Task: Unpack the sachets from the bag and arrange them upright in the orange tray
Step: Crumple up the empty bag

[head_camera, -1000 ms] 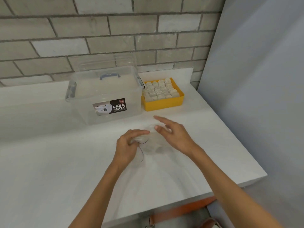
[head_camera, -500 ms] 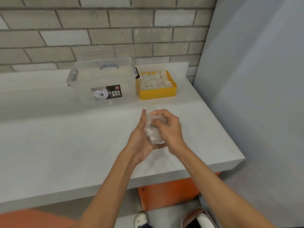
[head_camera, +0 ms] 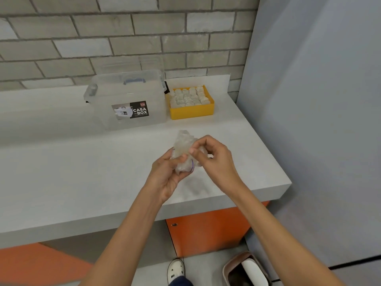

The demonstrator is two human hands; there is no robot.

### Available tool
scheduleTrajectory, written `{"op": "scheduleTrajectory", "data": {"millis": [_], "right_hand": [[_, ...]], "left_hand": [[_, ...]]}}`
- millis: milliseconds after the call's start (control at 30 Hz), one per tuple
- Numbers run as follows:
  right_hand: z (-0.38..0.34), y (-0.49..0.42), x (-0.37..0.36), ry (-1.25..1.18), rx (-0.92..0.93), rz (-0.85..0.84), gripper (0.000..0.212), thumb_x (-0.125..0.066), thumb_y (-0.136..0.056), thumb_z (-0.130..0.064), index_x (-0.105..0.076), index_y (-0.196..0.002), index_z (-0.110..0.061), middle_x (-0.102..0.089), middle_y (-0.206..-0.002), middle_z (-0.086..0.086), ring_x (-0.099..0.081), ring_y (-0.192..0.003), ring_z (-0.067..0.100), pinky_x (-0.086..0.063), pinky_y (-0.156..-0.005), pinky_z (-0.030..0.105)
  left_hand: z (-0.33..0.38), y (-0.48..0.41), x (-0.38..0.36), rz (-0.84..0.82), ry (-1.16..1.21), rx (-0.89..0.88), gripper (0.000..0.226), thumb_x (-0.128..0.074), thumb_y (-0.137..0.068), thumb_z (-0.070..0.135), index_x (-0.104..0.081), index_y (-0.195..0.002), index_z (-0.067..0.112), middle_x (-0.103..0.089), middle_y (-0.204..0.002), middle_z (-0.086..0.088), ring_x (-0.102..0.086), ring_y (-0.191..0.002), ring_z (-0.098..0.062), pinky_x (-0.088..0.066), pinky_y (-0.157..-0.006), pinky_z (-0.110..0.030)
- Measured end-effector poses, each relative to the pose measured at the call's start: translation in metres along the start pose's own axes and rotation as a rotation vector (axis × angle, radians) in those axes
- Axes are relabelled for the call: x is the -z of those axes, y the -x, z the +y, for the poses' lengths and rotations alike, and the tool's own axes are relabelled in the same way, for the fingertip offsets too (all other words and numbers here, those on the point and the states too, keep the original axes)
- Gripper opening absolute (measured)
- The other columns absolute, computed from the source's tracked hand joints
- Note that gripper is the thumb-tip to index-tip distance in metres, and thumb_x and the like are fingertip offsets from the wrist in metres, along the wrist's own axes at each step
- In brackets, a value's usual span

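So right now I've got the bag (head_camera: 184, 150) up in both hands, above the front right part of the bench (head_camera: 82, 172) and not touching it. It's the clear plastic one, all scrunched into a lumpy roll. The long axis runs away from me: the crumpled top end points toward the back of the bench, roughly at the gap between the box and the tray, and the end with the thin purple zip line points back down at me.

My left hand (head_camera: 165, 176) sits under it with the fingers curled round the lower half. My right hand (head_camera: 216, 159) comes in from the side, thumb and forefinger pinching the plastic about mid-length, the other fingers loosely bent behind it. Can't tell if anything is inside the bag, it's too crumpled and see-through.

The orange tray (head_camera: 191, 114) sits at the back right of the bench, near the brick wall (head_camera: 123, 38), long side facing me. It's packed with white sachets (head_camera: 188, 97) standing in neat rows, tops up. Just to its left – touching or almost – is the clear plastic box (head_camera: 127, 93) with the "CASA BOX" label.
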State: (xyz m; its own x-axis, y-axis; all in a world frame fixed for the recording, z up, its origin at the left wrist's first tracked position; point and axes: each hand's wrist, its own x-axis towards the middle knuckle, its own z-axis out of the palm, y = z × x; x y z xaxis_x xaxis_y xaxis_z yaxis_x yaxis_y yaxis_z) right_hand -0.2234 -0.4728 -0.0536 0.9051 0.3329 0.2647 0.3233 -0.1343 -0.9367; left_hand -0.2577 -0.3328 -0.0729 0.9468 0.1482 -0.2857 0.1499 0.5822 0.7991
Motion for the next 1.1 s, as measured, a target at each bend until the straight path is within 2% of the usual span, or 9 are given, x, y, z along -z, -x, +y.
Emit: {"op": "scheduleTrajectory", "data": {"millis": [167, 267, 433, 567, 700, 800, 967, 1033, 1100], "right_hand": [[0.002, 0.040, 0.034, 0.061, 0.014, 0.083, 0.045, -0.061, -0.085, -0.002, -0.059, -0.118, -0.032, -0.070, -0.095, -0.014, -0.063, -0.093, 0.005, -0.052, -0.080, 0.025], [0.021, 0.076, 0.052, 0.052, -0.022, 0.175, 0.041, -0.060, -0.086, 0.001, -0.067, -0.114, -0.028, -0.067, -0.111, -0.017, -0.060, -0.106, 0.002, -0.052, -0.090, 0.033], [0.068, 0.144, 0.084, 0.082, -0.110, 0.351, 0.034, -0.060, -0.087, -0.001, -0.068, -0.111, -0.023, -0.069, -0.108, -0.010, -0.065, -0.102, 0.012, -0.054, -0.088, 0.037], [0.103, 0.194, 0.103, 0.092, -0.222, 0.483, 0.033, -0.059, -0.088, -0.002, -0.065, -0.106, -0.028, -0.067, -0.102, -0.017, -0.065, -0.097, 0.011, -0.056, -0.083, 0.036], [0.155, 0.235, 0.108, 0.103, -0.374, 0.622, 0.022, -0.059, -0.087, -0.007, -0.062, -0.104, -0.021, -0.065, -0.096, -0.014, -0.062, -0.088, 0.010, -0.055, -0.074, 0.037], [0.204, 0.267, 0.102, 0.143, -0.510, 0.683, 0.022, -0.061, -0.089, -0.010, -0.060, -0.106, -0.023, -0.061, -0.103, -0.007, -0.060, -0.092, 0.011, -0.053, -0.076, 0.031], [0.301, 0.316, 0.072, 0.240, -0.706, 0.669, 0.020, -0.062, -0.088, -0.014, -0.059, -0.107, -0.016, -0.060, -0.104, 0.003, -0.060, -0.085, 0.017, -0.053, -0.075, 0.035], [0.338, 0.333, 0.058, 0.263, -0.785, 0.654, 0.017, -0.063, -0.087, -0.012, -0.059, -0.104, -0.014, -0.062, -0.094, 0.002, -0.058, -0.077, 0.013, -0.052, -0.071, 0.029], [0.373, 0.347, 0.046, 0.208, -0.890, 0.658, 0.016, -0.062, -0.089, -0.012, -0.053, -0.102, -0.016, -0.060, -0.078, -0.004, -0.057, -0.070, 0.004, -0.046, -0.062, 0.014]], "left_hand": [[-0.029, 0.027, -0.036, 0.009, -0.144, -0.045, 0.033, -0.052, -0.083, -0.015, -0.069, -0.103, 0.006, -0.070, -0.093, -0.013, -0.065, -0.082, -0.024, -0.057, -0.068, -0.029], [-0.068, 0.040, -0.054, 0.022, -0.155, -0.004, 0.033, -0.054, -0.083, -0.013, -0.068, -0.106, 0.007, -0.071, -0.097, -0.016, -0.068, -0.084, -0.024, -0.058, -0.067, -0.029], [-0.145, 0.062, -0.076, 0.017, -0.097, 0.157, 0.029, -0.065, -0.085, 0.004, -0.058, -0.114, 0.004, -0.070, -0.104, -0.016, -0.071, -0.089, -0.022, -0.056, -0.066, -0.026], [-0.203, 0.073, -0.084, 0.022, -0.167, 0.250, 0.053, -0.073, -0.074, 0.012, -0.047, -0.120, 0.009, -0.063, -0.116, -0.021, -0.069, -0.099, -0.029, -0.058, -0.079, -0.039], [-0.257, 0.078, -0.080, -0.034, -0.205, 0.310, 0.056, -0.074, -0.061, 0.013, -0.036, -0.101, 0.025, -0.059, -0.107, -0.009, -0.068, -0.098, -0.026, -0.056, -0.086, -0.036], [-0.301, 0.071, -0.058, -0.094, -0.136, 0.454, 0.049, -0.067, -0.068, -0.002, -0.038, -0.101, 0.021, -0.066, -0.089, 0.000, -0.069, -0.086, -0.016, -0.056, -0.086, -0.030], [-0.384, 0.051, 0.003, -0.046, -0.303, 0.601, 0.031, -0.062, -0.086, -0.004, -0.046, -0.105, 0.015, -0.062, -0.096, -0.007, -0.070, -0.085, -0.014, -0.055, -0.090, -0.029], [-0.422, 0.041, 0.029, 0.024, -0.392, 0.627, 0.034, -0.066, -0.085, 0.000, -0.043, -0.106, 0.013, -0.062, -0.096, -0.010, -0.070, -0.081, -0.013, -0.056, -0.084, -0.024], [-0.463, 0.026, 0.054, 0.100, -0.478, 0.629, 0.035, -0.072, -0.082, 0.004, -0.042, -0.099, 0.013, -0.063, -0.101, -0.015, -0.070, -0.085, -0.016, -0.056, -0.081, -0.022]]}}
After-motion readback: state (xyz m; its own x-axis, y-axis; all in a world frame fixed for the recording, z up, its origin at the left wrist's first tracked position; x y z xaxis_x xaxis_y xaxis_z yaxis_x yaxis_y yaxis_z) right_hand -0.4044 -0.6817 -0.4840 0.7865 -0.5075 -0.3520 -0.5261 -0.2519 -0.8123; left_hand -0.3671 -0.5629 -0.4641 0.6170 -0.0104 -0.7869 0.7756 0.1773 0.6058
